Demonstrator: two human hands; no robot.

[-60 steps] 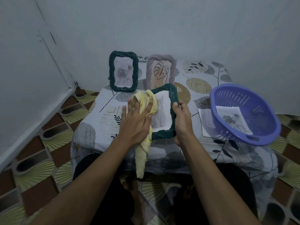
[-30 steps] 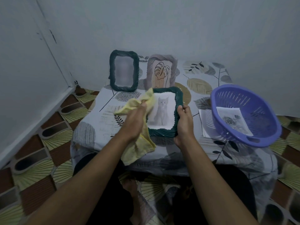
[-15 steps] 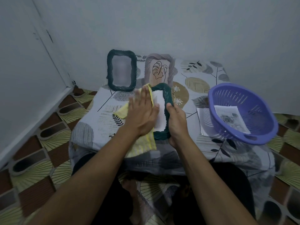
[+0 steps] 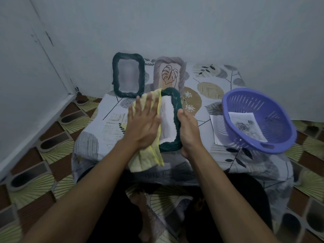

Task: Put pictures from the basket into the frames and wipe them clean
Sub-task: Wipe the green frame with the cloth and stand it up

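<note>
My right hand [image 4: 189, 134] grips the right edge of a dark green frame [image 4: 173, 104], held upright above the table's front edge. The picture inside it [image 4: 167, 123] shows only as a pale strip. My left hand [image 4: 142, 123] lies flat, fingers spread, pressing a yellow cloth [image 4: 149, 155] against the frame's face; the cloth hangs below the hand. A purple basket [image 4: 252, 102] at the right holds a rose picture [image 4: 246, 126]. Another sheet [image 4: 214, 127] lies partly under the basket.
Two frames stand at the back against the wall: a dark green one [image 4: 128, 78] and a grey one with a leaf drawing [image 4: 169, 74]. The low table has a leaf-patterned cover [image 4: 98, 130]. Patterned floor tiles [image 4: 43, 155] surround it; walls are close behind and to the left.
The frame was turned edge-on, so the cat picture seen a second ago is mostly covered. My left hand went from bunching the cloth beside the frame to pressing it flat on the glass.
</note>
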